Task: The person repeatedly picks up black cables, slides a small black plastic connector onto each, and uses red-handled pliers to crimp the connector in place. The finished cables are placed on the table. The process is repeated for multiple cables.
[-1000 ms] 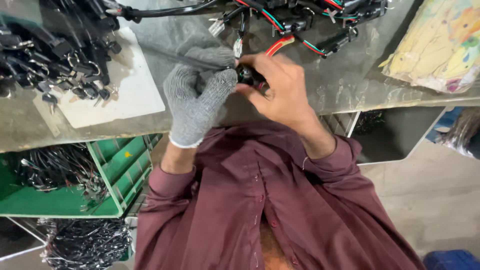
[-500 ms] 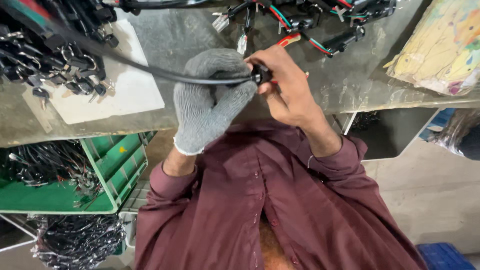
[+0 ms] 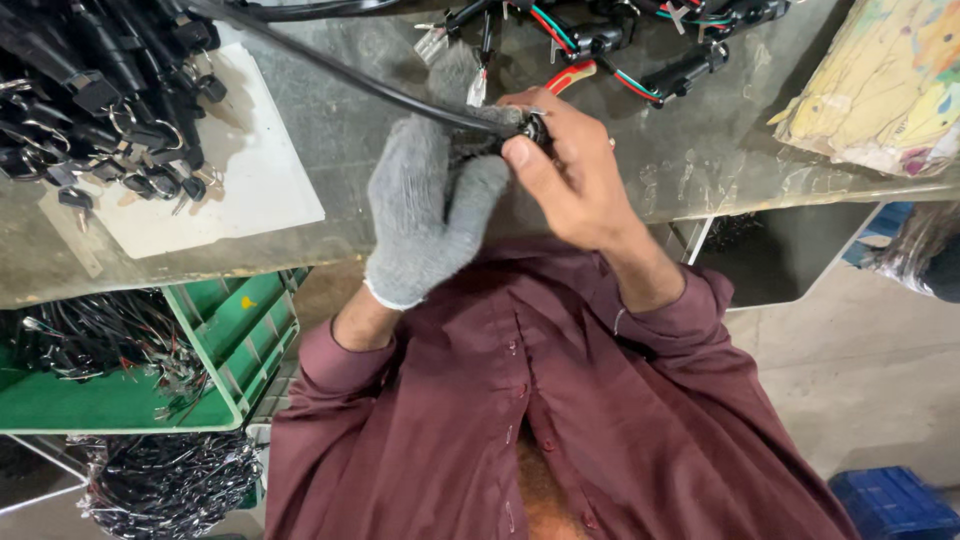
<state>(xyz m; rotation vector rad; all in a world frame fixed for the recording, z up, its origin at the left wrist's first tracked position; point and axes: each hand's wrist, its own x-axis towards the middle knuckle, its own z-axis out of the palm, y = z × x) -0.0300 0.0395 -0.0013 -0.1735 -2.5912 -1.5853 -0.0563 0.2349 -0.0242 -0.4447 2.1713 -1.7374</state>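
The black cable now runs taut across our bench — gloved left hand wraps it, bare right hand still pinches its connector.

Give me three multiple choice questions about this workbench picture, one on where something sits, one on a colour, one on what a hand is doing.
1. Where is the green crate?
A. below the table edge, on the gloved hand's side
B. on the tabletop
C. on the person's lap

2. What colour is the glove on the left hand?
A. blue
B. grey
C. orange

3. What is the right hand doing?
A. lying flat on the table
B. hanging at the person's side
C. pinching the end of the black cable

Answers:
1 A, the crate sits under the table, beside the left arm.
2 B, the knit glove is grey.
3 C, the bare thumb and fingers close on the cable's end, against the glove.
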